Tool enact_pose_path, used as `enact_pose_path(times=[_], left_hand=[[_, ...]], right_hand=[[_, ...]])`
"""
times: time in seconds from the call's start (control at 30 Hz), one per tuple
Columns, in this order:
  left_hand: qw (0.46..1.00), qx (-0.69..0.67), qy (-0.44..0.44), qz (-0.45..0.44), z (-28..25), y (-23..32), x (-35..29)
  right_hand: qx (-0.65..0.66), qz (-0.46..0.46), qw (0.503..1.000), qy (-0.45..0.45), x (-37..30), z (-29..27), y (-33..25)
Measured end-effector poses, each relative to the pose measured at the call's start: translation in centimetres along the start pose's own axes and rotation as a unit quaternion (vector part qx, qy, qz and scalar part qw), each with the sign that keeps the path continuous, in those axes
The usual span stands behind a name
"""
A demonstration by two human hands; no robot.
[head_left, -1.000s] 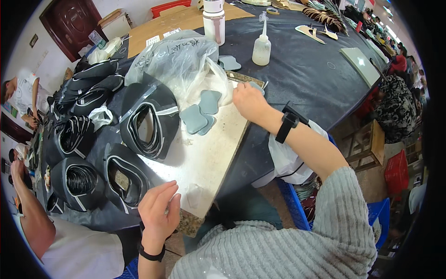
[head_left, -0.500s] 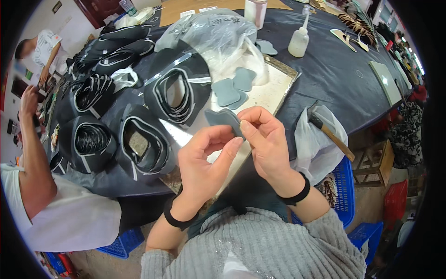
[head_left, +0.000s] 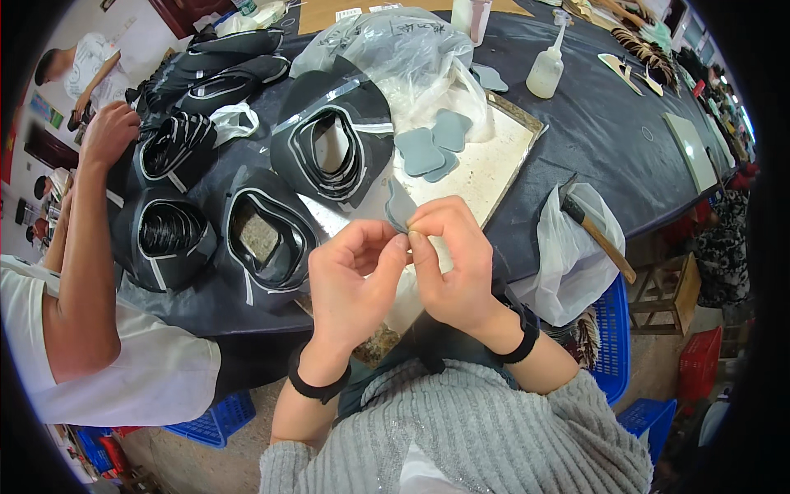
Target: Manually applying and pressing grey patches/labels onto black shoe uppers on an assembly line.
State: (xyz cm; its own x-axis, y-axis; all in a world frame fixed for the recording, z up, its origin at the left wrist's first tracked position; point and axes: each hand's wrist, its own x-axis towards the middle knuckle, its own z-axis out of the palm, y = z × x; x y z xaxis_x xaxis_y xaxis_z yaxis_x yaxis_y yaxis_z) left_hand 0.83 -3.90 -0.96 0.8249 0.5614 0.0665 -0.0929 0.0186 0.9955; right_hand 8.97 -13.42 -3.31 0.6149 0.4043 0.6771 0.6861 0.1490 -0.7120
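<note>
A thin grey rounded pad [head_left: 398,206] stands on edge between my fingertips, over the pale work board. My left hand [head_left: 352,276] pinches its lower edge between thumb and bent fingers. My right hand [head_left: 453,259] grips the same edge close beside, thumb against forefinger. The fingertips of both hands nearly touch; whether the pad is one layer or more cannot be made out. More grey pads [head_left: 420,151] of the same wavy outline lie overlapping on the board [head_left: 485,177] just beyond. Nested black pieces with white edging [head_left: 284,165] stand curled to the left of my hands.
Further curled black bundles [head_left: 169,239] crowd the left of the dark-covered table. A clear plastic bag [head_left: 374,49] and a spouted bottle [head_left: 546,72] stand at the back. A hammer [head_left: 597,239] rests on a white bag [head_left: 568,280] at right. A co-worker's arm [head_left: 86,272] reaches in from the left.
The pad has turned from lying slanted leftward to standing more upright. My right hand has come lower and closer to my left hand. The view has shifted slightly.
</note>
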Motion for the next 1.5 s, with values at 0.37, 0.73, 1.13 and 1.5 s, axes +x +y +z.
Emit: enact_pose_path(times=[0.37, 0.73, 1.13, 1.5], left_hand=[[0.980, -0.199, 0.007, 0.001, -2.0, -1.6, 1.2], [0.997, -0.072, -0.004, 0.025, -3.2, 0.4, 1.4], [0.997, -0.005, -0.048, 0.052, -2.3, 1.4, 0.3], [0.992, -0.109, 0.031, 0.058, -2.1, 0.5, 0.4]], right_hand=[[0.313, 0.317, 0.894, 0.052, 0.8, -1.2, 1.6], [-0.134, 0.056, 0.985, 0.088, 5.6, -6.6, 3.9], [0.270, 0.181, 0.925, -0.198, 2.7, -1.8, -2.0], [0.220, 0.282, 0.932, -0.055, 3.1, -2.5, 1.6]])
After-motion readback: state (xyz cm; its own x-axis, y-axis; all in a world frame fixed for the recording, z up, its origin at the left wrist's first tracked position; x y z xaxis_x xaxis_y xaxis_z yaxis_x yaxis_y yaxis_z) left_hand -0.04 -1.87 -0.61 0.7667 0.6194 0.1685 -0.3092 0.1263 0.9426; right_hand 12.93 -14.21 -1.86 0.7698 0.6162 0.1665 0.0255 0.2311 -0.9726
